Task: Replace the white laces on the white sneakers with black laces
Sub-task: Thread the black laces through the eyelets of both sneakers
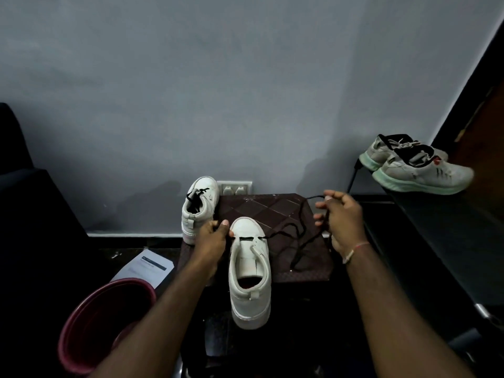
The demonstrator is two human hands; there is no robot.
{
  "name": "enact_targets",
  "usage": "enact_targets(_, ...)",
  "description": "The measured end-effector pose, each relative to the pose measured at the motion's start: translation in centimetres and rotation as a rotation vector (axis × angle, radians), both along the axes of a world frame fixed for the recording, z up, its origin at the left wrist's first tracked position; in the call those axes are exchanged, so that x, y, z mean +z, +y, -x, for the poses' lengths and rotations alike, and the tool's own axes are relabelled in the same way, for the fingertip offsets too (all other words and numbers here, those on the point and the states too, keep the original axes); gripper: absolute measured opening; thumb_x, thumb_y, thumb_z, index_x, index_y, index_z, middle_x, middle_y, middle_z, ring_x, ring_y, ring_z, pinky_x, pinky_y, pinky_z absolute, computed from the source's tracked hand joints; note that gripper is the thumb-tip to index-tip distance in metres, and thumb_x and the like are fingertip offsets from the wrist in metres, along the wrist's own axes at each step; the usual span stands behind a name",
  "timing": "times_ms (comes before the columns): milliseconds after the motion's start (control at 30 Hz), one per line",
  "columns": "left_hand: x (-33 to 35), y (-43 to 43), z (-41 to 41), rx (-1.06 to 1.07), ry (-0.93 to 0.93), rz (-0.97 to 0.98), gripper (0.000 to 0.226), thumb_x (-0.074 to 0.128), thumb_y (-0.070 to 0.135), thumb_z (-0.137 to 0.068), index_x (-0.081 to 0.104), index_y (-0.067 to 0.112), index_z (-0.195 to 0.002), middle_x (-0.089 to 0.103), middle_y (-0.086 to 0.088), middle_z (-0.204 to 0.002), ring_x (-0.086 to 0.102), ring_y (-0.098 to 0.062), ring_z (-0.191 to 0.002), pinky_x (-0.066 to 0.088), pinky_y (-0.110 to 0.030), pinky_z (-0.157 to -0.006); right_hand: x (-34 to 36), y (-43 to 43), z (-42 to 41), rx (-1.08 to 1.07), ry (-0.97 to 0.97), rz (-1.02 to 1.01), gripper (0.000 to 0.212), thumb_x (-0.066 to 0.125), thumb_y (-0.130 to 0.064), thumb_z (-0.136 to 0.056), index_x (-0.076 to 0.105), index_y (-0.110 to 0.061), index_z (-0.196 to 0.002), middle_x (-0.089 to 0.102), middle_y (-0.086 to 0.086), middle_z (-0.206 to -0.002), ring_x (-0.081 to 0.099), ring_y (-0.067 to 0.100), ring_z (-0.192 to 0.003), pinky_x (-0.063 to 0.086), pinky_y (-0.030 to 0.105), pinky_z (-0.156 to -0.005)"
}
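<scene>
Near sneaker (249, 271) sits toe-away on a brown quilted pad (272, 211). A black lace (297, 233) crosses its lowest eyelets only. Left hand (211, 238) grasps the sneaker's left side by the toe. Right hand (341, 216), raised to the right, pinches the lace's loose run. Second sneaker (200, 203) stands behind at the wall (black lace in). Red bucket (90, 315) lower left.

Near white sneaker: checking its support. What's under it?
The near white sneaker has its toe half on a brown diamond-patterned mat; the heel end extends past it over a dark surface too dim to identify. Anything directly beneath the sole is covered.
</scene>
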State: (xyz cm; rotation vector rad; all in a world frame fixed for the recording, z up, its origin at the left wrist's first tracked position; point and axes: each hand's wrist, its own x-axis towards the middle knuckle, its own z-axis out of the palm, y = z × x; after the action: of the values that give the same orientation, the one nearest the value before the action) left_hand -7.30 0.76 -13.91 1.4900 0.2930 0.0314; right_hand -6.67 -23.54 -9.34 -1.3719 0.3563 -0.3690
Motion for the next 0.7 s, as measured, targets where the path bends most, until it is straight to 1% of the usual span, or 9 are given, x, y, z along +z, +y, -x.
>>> enact_targets(67, -0.2, 0.0, -0.1, -0.020, -0.070, -0.226, 0.009, 0.058, 0.017, -0.094, 0.056, 0.012, -0.086, 0.065, -0.007, -0.082, 0.062, -0.025, -0.081, 0.049, -0.040, -0.081, -0.8, -0.7, -0.1, 0.032, 0.196, 0.197, 0.018, 0.043, -0.003, -0.096, 0.058, -0.013, -0.098, 0.055, 0.006, -0.066, 0.039, 0.006, -0.032, 0.027, 0.012, -0.033)
enact_targets(100, -0.2, 0.0, -0.1, -0.042, -0.116, -0.354, 0.007, 0.061, 0.016, -0.092, 0.058, 0.010, -0.093, 0.065, -0.007, -0.088, 0.062, -0.025, -0.087, 0.048, -0.036, -0.080, -1.3, -0.7, 0.0, 0.043, 0.222, 0.256, 0.019, 0.044, -0.003, -0.096, 0.060, -0.011, -0.101, 0.055, 0.006, -0.065, 0.037, 0.005, -0.030, 0.024, 0.011, -0.032)
enact_targets(200, 0.0, -0.4, -0.2, -0.051, -0.213, -0.662, 0.024, 0.065, 0.012, -0.088, 0.061, 0.000, -0.108, 0.063, -0.009, -0.098, 0.058, -0.021, -0.094, 0.041, -0.028, -0.080, -2.1, 1.3, 0.9, 0.145, 0.184, 0.281, 0.017, 0.051, -0.009, -0.096, 0.066, -0.012, -0.103, 0.056, 0.003, -0.069, 0.038, 0.007, -0.039, 0.025, 0.012, -0.034)
enact_targets(300, -0.1, -0.2, -0.2, -0.066, -0.204, -0.693, 0.024, 0.068, 0.012, -0.086, 0.065, -0.001, -0.105, 0.068, -0.014, -0.101, 0.063, -0.027, -0.096, 0.046, -0.033, -0.083, -3.6, 5.2, 2.3, 0.403, 0.144, 0.366, 0.010, 0.062, -0.013, -0.092, 0.071, -0.012, -0.098, 0.064, 0.000, -0.074, 0.048, 0.011, -0.054, 0.037, 0.016, -0.042)
enact_targets(367, -0.2, 0.1, 0.0, -0.095, -0.204, -0.743, 0.012, 0.067, 0.013, -0.086, 0.065, 0.002, -0.085, 0.069, -0.015, -0.088, 0.064, -0.030, -0.086, 0.043, -0.032, -0.070, -4.7, 7.2, 2.3, 0.448, 0.104, 0.476, 0.018, 0.071, -0.016, -0.086, 0.072, -0.008, -0.101, 0.070, 0.002, -0.084, 0.062, 0.014, -0.070, 0.050, 0.020, -0.061)
enact_targets(433, -0.2, 0.5, 0.4, -0.109, -0.187, -0.789, 0.019, 0.066, 0.017, -0.088, 0.057, 0.009, -0.074, 0.067, -0.016, -0.081, 0.061, -0.029, -0.078, 0.032, -0.029, -0.061, -5.5, 8.1, 2.0, 0.438, 0.077, 0.619, 0.028, 0.076, -0.023, -0.081, 0.072, -0.008, -0.104, 0.070, 0.002, -0.089, 0.065, 0.015, -0.082, 0.053, 0.027, -0.078)
enact_targets(500, -0.1, 0.9, 0.6, -0.131, -0.154, -0.832, 0.022, 0.064, 0.023, -0.090, 0.053, 0.014, -0.074, 0.066, -0.014, -0.081, 0.059, -0.027, -0.075, 0.027, -0.028, -0.060, -5.8, 8.4, 1.8, 0.404, 0.059, 0.706, 0.029, 0.076, -0.027, -0.079, 0.073, -0.010, -0.103, 0.066, -0.001, -0.086, 0.064, 0.015, -0.081, 0.052, 0.031, -0.082)
enact_targets(600, 0.0, 1.1, 0.3, -0.209, -0.098, -0.840, 0.031, 0.060, 0.028, -0.093, 0.046, 0.014, -0.069, 0.065, -0.017, -0.079, 0.058, -0.032, -0.075, 0.027, -0.029, -0.059, -5.9, 8.6, 2.2, 0.364, 0.049, 0.756, 0.029, 0.075, -0.029, -0.080, 0.073, -0.011, -0.102, 0.064, -0.001, -0.087, 0.064, 0.016, -0.082, 0.053, 0.032, -0.084)
enact_targets(700, 0.5, 1.3, 0.2, -0.314, -0.053, -0.784, 0.040, 0.057, 0.032, -0.095, 0.040, 0.018, -0.061, 0.048, -0.001, -0.058, 0.042, -0.016, -0.054, 0.028, -0.030, -0.053, -5.9, 8.7, 2.4, 0.344, 0.054, 0.718, 0.028, 0.074, -0.026, -0.082, 0.071, -0.010, -0.104, 0.062, 0.000, -0.092, 0.063, 0.013, -0.084, 0.050, 0.024, -0.083)
